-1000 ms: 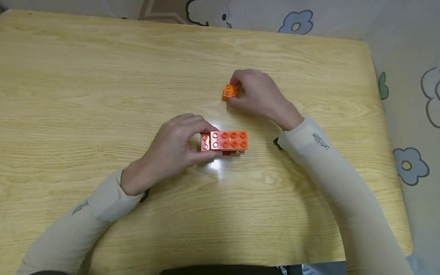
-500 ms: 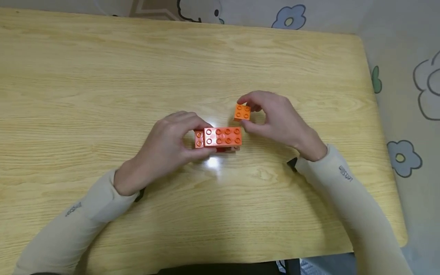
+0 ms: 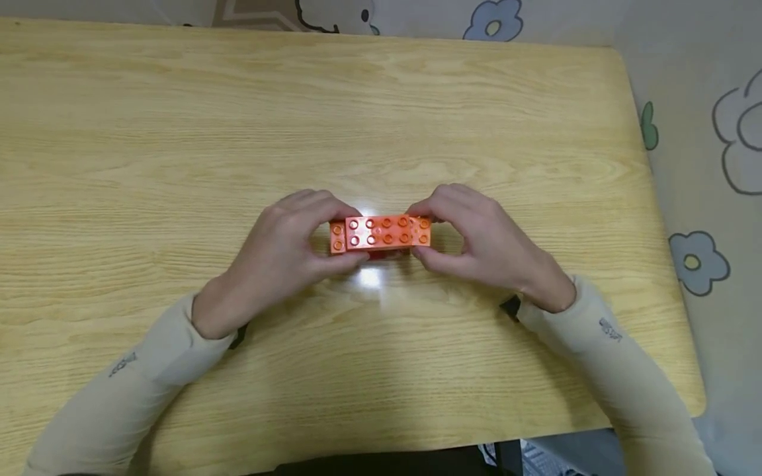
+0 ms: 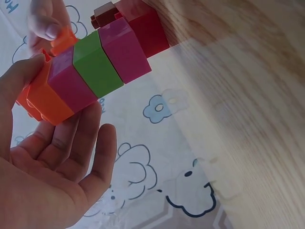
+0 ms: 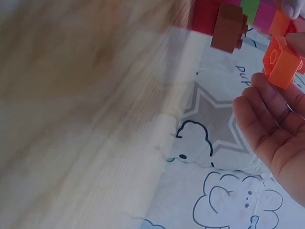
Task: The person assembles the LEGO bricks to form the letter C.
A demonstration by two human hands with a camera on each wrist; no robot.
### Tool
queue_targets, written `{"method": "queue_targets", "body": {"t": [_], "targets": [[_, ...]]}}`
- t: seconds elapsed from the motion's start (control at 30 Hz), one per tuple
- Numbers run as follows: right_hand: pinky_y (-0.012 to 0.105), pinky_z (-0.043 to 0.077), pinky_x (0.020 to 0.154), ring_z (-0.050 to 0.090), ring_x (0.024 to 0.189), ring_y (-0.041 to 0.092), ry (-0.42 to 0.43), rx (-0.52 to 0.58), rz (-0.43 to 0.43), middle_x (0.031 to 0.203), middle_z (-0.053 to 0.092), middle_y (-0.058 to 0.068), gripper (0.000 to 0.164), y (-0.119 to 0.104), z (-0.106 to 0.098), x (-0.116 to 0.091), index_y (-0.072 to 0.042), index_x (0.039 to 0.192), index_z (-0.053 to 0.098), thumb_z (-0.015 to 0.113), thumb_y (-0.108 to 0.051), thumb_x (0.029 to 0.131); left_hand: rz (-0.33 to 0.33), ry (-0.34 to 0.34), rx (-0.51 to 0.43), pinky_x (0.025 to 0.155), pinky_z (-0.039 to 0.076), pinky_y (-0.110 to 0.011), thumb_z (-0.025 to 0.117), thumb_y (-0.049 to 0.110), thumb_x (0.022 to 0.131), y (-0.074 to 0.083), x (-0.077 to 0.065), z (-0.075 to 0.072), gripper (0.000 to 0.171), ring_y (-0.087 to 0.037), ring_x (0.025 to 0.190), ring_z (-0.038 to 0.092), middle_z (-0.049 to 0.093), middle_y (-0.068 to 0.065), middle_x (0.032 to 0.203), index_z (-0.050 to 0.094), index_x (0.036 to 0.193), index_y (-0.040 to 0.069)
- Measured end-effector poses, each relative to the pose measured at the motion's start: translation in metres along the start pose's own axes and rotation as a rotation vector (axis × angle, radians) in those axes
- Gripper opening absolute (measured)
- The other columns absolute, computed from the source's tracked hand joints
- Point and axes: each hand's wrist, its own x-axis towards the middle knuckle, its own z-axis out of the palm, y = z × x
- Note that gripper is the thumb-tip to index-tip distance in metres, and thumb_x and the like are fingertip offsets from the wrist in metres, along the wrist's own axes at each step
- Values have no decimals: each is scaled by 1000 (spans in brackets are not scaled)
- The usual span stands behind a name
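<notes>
A tower of toy building bricks stands on the table, topped by a long red-orange brick (image 3: 378,233) in the head view. My left hand (image 3: 286,241) grips the tower near its top, thumb and fingers on opposite sides. My right hand (image 3: 485,238) pinches a small orange brick (image 3: 423,231) at the long brick's right end. From above the two look side by side; I cannot tell whether they are joined. In the right wrist view the small brick's hollow underside shows. Below, the left wrist view shows magenta and green (image 4: 97,67) bricks and a red base brick (image 4: 145,28).
A brown brick (image 5: 228,27) sits beside the red base brick, low down at the table. The wooden table (image 3: 178,132) runs to a patterned wall (image 3: 684,198) at the back and right. A dark edge (image 3: 381,466) shows at the table's front.
My right hand has lifted the small orange brick from the table farther back and brought it toward me to the long brick's right end. My left hand keeps its grip on the tower.
</notes>
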Motion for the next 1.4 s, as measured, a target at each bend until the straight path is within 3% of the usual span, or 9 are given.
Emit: {"method": "queue_targets", "body": {"t": [0.23,0.37,0.5,0.67,0.83,1.03,1.27,1.4], "targets": [[38,55,84,65,93,24,12,31,-29,102,70,6,37,-5,5,0,2,121,73,80,-19,92,-8,-14,31,93,55,-48,99,20,81,1,-1,-2,41,-26,101,71,78,-6,105,78,111,3],[38,55,84,66,93,26,9,39,-10,103,70,6,37,-7,5,-1,1,122,73,80,-19,92,-17,-19,57,96,55,-49,101,29,78,6,0,-3,54,-29,109,70,78,-8,113,77,118,2],[38,55,85,66,94,25,5,29,-1,104,71,6,37,-7,4,0,1,122,72,82,-19,92,23,8,43,98,54,-48,102,33,77,11,6,-2,63,-30,111,68,76,-12,116,75,123,-1],[39,56,86,67,97,22,0,20,-8,107,73,7,37,-7,5,-1,0,122,72,82,-20,93,54,8,11,91,55,-45,101,27,80,18,13,5,53,-27,104,68,76,-9,109,76,119,0],[39,59,85,69,99,19,-9,46,38,112,76,7,39,-10,6,-2,0,125,72,85,-16,92,56,1,26,85,55,-45,98,22,84,19,15,9,39,-24,94,70,77,-7,100,79,111,2],[33,60,88,71,99,15,15,144,92,116,76,6,39,-13,10,-2,1,126,72,87,-7,92,63,32,41,77,55,-43,98,20,83,19,15,8,38,-24,88,70,77,-7,95,79,110,0],[35,60,92,73,103,15,40,234,174,120,76,4,39,-21,12,-2,1,128,72,86,-5,93,75,47,37,73,56,-42,99,21,82,19,13,6,39,-26,87,70,77,-9,94,79,109,0],[37,62,92,73,105,22,28,476,330,124,74,8,39,-25,13,-5,4,132,70,82,2,95,74,44,35,74,56,-43,98,21,83,20,12,6,39,-26,88,71,77,-9,95,79,109,0]]}}
